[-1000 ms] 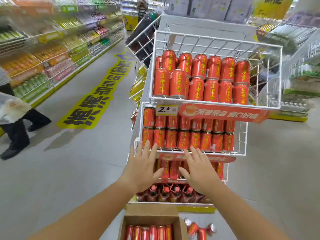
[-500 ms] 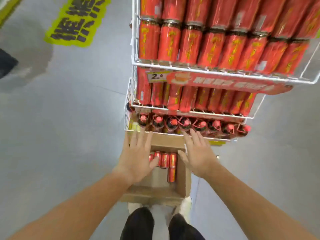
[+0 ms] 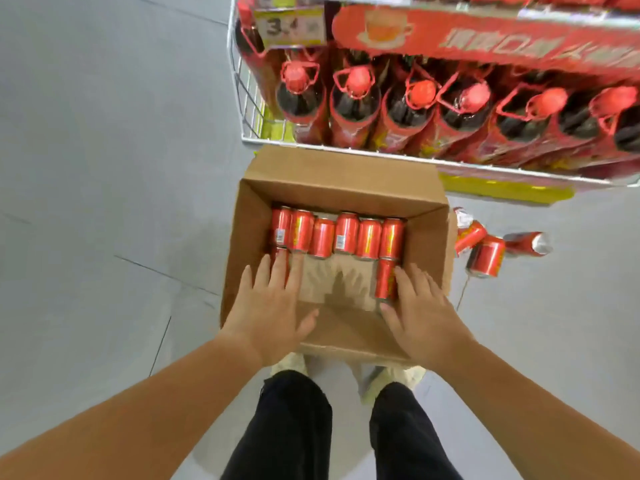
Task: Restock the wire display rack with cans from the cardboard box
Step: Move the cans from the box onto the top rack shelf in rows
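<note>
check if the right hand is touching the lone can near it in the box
Cannot tell: the head view shows the right hand overlapping the lone can from above, height unclear.

The cardboard box [image 3: 343,174] below you is plain brown corrugated paperboard, matt and slightly fibrous, and its inner floor is dull. The cans [image 3: 346,233] lying along its twelve o'clock side are metal with a glossy red printed coat. The loose cans [image 3: 485,254] at the box's three o'clock show bare silvery metal at their ends. At your twelve o'clock, the wire rack [image 3: 247,98] is thin metal wire with a smooth white coating. Its bottles [image 3: 353,109] look like glossy plastic, with red plastic caps and handles. The floor [image 3: 104,168] is smooth grey tile with a faint sheen. Your trousers [image 3: 294,427] are matt black cloth.
</note>
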Available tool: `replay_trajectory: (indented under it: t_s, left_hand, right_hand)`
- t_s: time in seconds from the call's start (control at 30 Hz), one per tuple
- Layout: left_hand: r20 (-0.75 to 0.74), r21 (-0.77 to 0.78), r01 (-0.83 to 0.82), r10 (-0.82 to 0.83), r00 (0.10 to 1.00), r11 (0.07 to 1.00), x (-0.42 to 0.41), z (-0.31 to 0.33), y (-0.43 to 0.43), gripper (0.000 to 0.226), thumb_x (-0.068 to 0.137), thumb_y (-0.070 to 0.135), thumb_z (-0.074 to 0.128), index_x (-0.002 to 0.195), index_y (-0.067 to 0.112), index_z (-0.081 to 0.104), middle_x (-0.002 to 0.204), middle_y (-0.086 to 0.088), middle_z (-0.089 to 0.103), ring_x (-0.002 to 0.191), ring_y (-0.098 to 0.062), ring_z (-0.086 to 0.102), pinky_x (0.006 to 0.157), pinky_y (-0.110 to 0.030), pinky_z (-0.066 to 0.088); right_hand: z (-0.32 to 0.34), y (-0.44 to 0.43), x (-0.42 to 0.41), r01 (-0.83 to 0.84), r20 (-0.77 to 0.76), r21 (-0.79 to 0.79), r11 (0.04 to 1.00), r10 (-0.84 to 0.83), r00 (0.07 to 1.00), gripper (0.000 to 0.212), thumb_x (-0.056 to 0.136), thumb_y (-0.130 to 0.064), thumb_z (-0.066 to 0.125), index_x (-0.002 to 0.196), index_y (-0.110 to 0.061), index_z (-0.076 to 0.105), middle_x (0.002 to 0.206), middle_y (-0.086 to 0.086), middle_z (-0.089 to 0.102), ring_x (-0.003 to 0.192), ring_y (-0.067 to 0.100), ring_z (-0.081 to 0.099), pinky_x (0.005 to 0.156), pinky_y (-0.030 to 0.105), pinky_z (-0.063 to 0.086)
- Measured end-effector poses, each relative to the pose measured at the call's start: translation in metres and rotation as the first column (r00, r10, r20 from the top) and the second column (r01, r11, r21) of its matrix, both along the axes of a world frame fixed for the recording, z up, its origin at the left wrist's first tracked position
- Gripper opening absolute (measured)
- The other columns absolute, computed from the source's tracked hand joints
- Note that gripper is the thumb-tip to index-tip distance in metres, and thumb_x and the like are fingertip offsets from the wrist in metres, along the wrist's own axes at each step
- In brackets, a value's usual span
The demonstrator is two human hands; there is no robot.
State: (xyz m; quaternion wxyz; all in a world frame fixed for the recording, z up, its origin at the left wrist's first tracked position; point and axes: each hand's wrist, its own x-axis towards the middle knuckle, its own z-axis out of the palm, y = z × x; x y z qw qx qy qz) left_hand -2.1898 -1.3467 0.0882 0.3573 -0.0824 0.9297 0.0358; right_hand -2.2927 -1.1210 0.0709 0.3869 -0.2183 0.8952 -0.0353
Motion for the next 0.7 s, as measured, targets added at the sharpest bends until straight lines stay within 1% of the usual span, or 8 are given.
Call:
replay_trajectory:
  t_s: [0.13, 0.3, 0.4, 0.5, 0.6, 0.7]
  left_hand:
    - [0.09, 0.01, -0.025, 0.024, 0.996, 1.0, 0.01, -0.068, -0.001, 0.087, 0.098, 0.07, 0.018, 0.16, 0.018, -0.013, 0.169, -0.013, -0.004, 0.155, -0.035, 0.001, 0.124, -0.054, 0.014]
    - [0.2, 0.017, -0.112, 0.106, 0.974, 0.994, 0.011, -0.14, -0.012, 0.086, 0.098, 0.07, 0.021, 0.159, 0.021, -0.014, 0.169, -0.012, -0.007, 0.155, -0.036, 0.001, 0.124, -0.054, 0.015]
    - [0.298, 0.014, -0.185, 0.172, 0.939, 0.983, 0.008, -0.173, -0.018, 0.086, 0.1, 0.065, 0.028, 0.16, 0.018, -0.011, 0.168, -0.014, -0.007, 0.154, -0.037, 0.005, 0.123, -0.053, 0.018]
    - [0.385, 0.01, -0.241, 0.219, 0.897, 0.97, 0.008, -0.203, -0.022, 0.084, 0.102, 0.059, 0.03, 0.16, 0.015, -0.012, 0.168, -0.016, -0.007, 0.154, -0.038, 0.007, 0.122, -0.051, 0.021]
    - [0.408, -0.014, -0.324, 0.301, 0.862, 0.946, 0.007, -0.231, -0.026, 0.086, 0.102, 0.059, 0.033, 0.16, 0.013, -0.012, 0.168, -0.017, -0.005, 0.152, -0.038, 0.013, 0.119, -0.049, 0.026]
    - [0.394, -0.063, -0.464, 0.45, 0.802, 0.883, 0.007, -0.258, -0.03, 0.091, 0.101, 0.057, 0.039, 0.159, 0.009, -0.014, 0.167, -0.018, 0.0, 0.15, -0.036, 0.02, 0.117, -0.047, 0.029]
  right_hand:
    - [-0.066, -0.002, 0.009, 0.09, 0.107, 0.02, 0.996, -0.091, 0.99, 0.069, 0.103, -0.051, 0.031, 0.16, -0.021, 0.005, 0.167, 0.004, 0.008, 0.153, 0.027, 0.011, 0.123, 0.043, 0.015]
    - [-0.142, -0.005, 0.01, 0.119, 0.211, 0.055, 0.991, -0.127, 0.969, 0.071, 0.104, -0.048, 0.032, 0.159, -0.015, 0.002, 0.166, 0.009, 0.004, 0.153, 0.028, 0.005, 0.123, 0.042, 0.012]
    - [-0.175, -0.01, 0.008, 0.174, 0.209, 0.079, 0.982, -0.187, 0.96, 0.073, 0.103, -0.044, 0.039, 0.159, -0.013, 0.005, 0.164, 0.013, 0.008, 0.151, 0.033, 0.01, 0.121, 0.043, 0.014]
    - [-0.199, -0.014, 0.006, 0.234, 0.218, 0.111, 0.966, -0.254, 0.942, 0.073, 0.102, -0.045, 0.041, 0.159, -0.016, 0.005, 0.165, 0.011, 0.008, 0.151, 0.033, 0.013, 0.12, 0.043, 0.016]
    - [-0.222, -0.016, 0.005, 0.309, 0.225, 0.142, 0.94, -0.335, 0.915, 0.074, 0.102, -0.045, 0.043, 0.158, -0.017, 0.005, 0.164, 0.01, 0.011, 0.148, 0.035, 0.019, 0.119, 0.044, 0.02]
    - [-0.242, -0.018, 0.007, 0.47, 0.204, 0.155, 0.869, -0.493, 0.846, 0.072, 0.101, -0.043, 0.048, 0.156, -0.014, 0.012, 0.154, 0.017, 0.025, 0.138, 0.041, 0.035, 0.113, 0.048, 0.029]
